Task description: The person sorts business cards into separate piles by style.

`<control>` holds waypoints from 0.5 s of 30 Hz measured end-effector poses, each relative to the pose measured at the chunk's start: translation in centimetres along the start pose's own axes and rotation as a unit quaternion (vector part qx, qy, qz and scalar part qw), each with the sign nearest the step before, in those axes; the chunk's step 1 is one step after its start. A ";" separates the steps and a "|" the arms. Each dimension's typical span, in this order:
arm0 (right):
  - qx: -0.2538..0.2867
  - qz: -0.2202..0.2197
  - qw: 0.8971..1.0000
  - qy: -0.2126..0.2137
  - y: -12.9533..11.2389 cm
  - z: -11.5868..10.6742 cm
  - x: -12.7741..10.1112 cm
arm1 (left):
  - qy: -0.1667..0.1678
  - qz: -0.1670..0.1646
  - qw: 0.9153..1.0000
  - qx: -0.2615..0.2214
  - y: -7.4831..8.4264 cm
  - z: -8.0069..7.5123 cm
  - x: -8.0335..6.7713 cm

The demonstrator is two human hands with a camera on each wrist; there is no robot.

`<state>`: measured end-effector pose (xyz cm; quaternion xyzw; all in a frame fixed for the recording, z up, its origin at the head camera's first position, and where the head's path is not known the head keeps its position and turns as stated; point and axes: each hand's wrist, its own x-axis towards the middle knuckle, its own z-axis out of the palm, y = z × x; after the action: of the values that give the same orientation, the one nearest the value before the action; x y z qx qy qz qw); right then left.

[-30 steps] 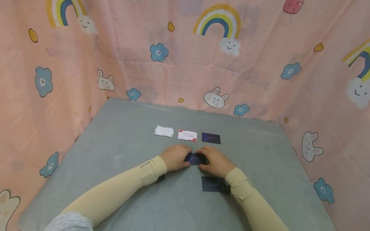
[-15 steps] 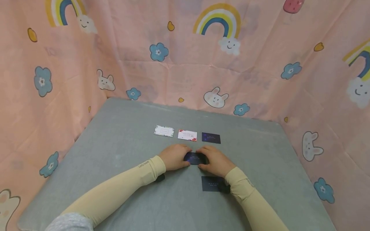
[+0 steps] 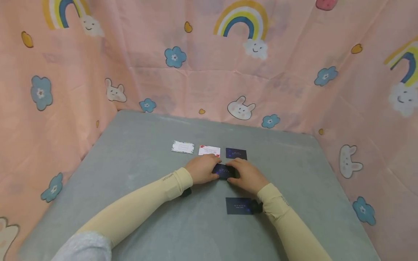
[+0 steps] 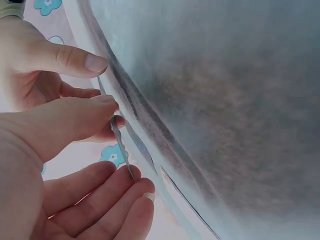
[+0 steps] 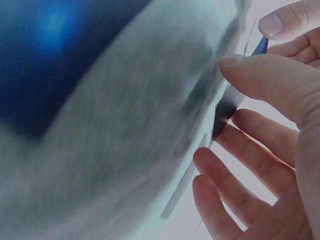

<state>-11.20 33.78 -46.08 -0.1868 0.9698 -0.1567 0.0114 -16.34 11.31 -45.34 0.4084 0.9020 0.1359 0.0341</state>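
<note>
A dark blue card point(image 3: 223, 171) is held between both hands just above the grey table point(image 3: 137, 145). My left hand point(image 3: 203, 169) pinches its left end between thumb and fingers. My right hand point(image 3: 245, 174) pinches its right end the same way. In the left wrist view the card point(image 4: 119, 134) shows edge-on between my thumb and fingers. The right wrist view shows the card point(image 5: 224, 110) edge-on too, with my thumb above it and my fingers below.
Just beyond the hands lie three cards in a row: a white card with a leafy border point(image 3: 183, 147), a white card with red flowers point(image 3: 209, 150) and a dark blue card point(image 3: 236, 153). Another dark blue card point(image 3: 239, 205) lies by my right wrist. Pink printed cloth point(image 3: 209, 72) walls the table.
Both hands have carried the dark card a little farther from me, toward the row of three cards. The grip looks the same.
</note>
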 end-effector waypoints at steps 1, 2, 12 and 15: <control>0.001 -0.002 1.000 0.003 0.4 -0.1 0.1 | 0.000 0.000 1.000 0.002 0.1 0.0 0.4; 0.003 -0.002 1.000 0.003 0.7 -0.1 0.2 | -0.001 -0.002 1.000 0.005 0.1 0.0 0.8; 0.001 0.047 0.999 -0.011 4.2 -1.5 2.0 | -0.004 -0.017 1.000 -0.003 0.3 0.2 5.7; -0.001 0.060 0.998 -0.006 5.2 -1.8 2.7 | -0.001 -0.029 1.000 -0.005 0.2 0.4 7.3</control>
<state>-15.71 37.91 -45.90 -0.1295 0.9792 -0.1541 0.0261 -21.04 16.97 -45.28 0.3821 0.9126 0.1393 0.0414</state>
